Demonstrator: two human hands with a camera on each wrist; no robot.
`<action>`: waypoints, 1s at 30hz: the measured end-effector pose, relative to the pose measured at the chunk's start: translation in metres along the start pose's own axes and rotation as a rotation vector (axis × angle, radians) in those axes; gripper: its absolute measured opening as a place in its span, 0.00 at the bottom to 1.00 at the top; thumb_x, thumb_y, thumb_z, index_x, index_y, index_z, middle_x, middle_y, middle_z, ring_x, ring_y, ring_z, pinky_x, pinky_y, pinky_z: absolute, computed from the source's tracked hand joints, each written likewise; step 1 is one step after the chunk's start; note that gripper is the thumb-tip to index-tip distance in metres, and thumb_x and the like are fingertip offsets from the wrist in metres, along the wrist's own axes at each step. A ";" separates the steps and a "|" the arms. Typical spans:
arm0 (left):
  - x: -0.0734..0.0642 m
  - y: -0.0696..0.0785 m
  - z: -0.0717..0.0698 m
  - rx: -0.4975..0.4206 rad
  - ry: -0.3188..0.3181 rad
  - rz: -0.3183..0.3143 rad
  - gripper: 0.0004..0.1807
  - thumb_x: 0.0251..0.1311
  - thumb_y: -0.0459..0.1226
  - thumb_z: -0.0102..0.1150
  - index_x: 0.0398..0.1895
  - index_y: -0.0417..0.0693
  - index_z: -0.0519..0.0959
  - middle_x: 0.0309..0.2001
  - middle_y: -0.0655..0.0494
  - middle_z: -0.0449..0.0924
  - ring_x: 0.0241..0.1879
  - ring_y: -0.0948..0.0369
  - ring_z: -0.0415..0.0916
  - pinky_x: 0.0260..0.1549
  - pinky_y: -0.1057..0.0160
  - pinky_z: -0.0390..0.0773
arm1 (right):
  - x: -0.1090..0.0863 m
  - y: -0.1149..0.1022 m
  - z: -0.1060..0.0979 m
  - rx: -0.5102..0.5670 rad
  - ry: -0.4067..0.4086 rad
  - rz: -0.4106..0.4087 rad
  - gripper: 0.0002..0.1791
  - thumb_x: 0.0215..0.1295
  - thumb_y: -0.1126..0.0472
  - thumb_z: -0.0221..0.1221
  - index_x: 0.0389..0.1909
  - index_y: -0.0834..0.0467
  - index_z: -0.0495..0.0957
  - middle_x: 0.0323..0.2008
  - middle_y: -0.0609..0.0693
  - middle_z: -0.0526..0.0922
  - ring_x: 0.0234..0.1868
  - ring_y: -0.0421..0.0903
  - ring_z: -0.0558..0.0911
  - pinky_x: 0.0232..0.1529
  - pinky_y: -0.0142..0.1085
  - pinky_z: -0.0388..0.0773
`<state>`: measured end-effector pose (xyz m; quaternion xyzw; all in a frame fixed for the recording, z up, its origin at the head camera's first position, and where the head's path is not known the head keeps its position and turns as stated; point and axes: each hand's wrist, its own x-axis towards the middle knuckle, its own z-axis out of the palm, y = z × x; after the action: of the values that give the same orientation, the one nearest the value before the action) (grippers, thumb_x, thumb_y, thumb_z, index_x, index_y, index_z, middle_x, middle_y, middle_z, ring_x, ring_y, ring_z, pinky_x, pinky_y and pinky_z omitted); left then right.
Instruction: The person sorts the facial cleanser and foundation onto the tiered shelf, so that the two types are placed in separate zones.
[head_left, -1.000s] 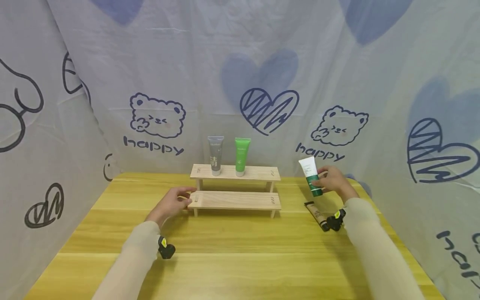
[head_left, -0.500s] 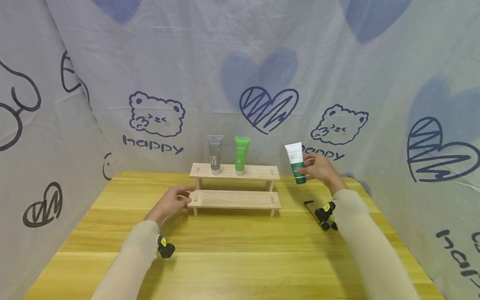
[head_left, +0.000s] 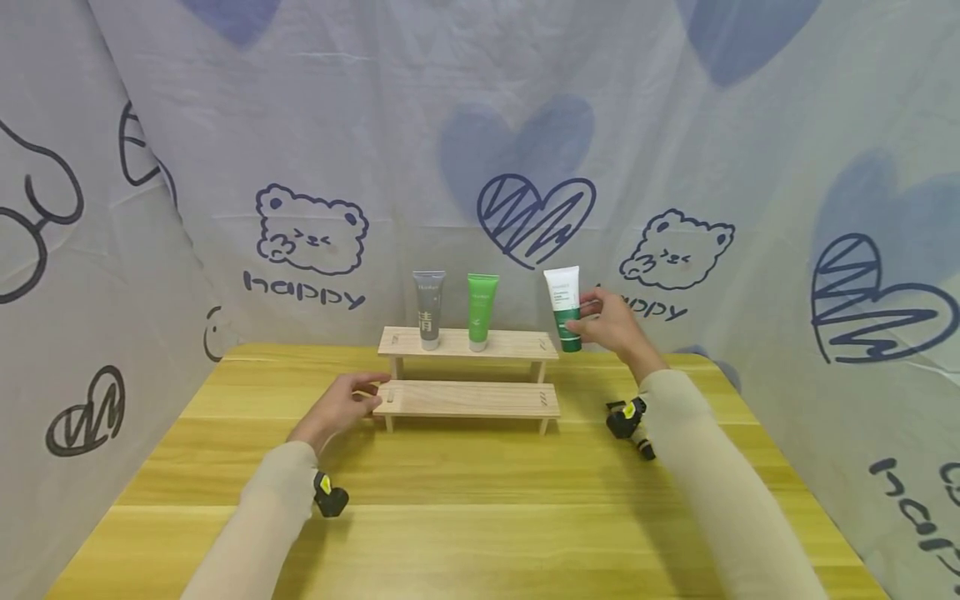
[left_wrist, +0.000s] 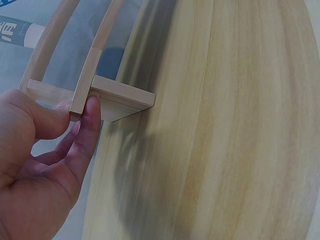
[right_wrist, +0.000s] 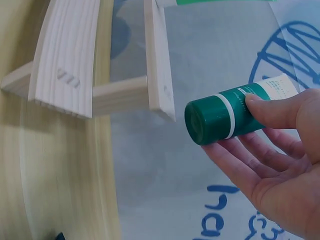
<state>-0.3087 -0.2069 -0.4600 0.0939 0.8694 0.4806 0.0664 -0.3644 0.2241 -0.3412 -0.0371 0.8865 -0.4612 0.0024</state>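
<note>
My right hand (head_left: 613,323) pinches a white and green squeeze tube (head_left: 564,304) between thumb and fingers, cap down. It is in the air at the right end of the wooden two-tier shelf's upper board (head_left: 517,344). In the right wrist view the tube's green cap (right_wrist: 206,122) is apart from the board's end. My left hand (head_left: 341,410) pinches the left end of the lower board (head_left: 472,400), thumb on top and a finger beneath in the left wrist view. A grey tube (head_left: 429,308) and a bright green tube (head_left: 481,310) stand cap down on the upper board.
A beige tube with a black cap (head_left: 645,446) lies on the yellow wood-grain table (head_left: 465,533) at the right, partly hidden by the right wrist camera (head_left: 626,418). A patterned cloth (head_left: 390,125) hangs behind and along both sides.
My right hand has carried the white and green tube left and up, from over the table to the upper board's right end, and the tube is now more upright. The left hand stays put.
</note>
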 end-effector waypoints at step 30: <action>0.002 -0.001 0.002 -0.037 0.011 -0.012 0.25 0.71 0.26 0.53 0.71 0.37 0.72 0.56 0.33 0.76 0.45 0.56 0.82 0.42 0.59 0.83 | 0.007 -0.020 0.045 -0.007 0.037 -0.110 0.28 0.66 0.68 0.66 0.64 0.67 0.68 0.61 0.66 0.77 0.63 0.63 0.78 0.64 0.52 0.80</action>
<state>-0.3109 -0.2057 -0.4619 0.0849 0.8612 0.4968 0.0664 -0.3680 0.1756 -0.3509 -0.0771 0.8847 -0.4581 -0.0395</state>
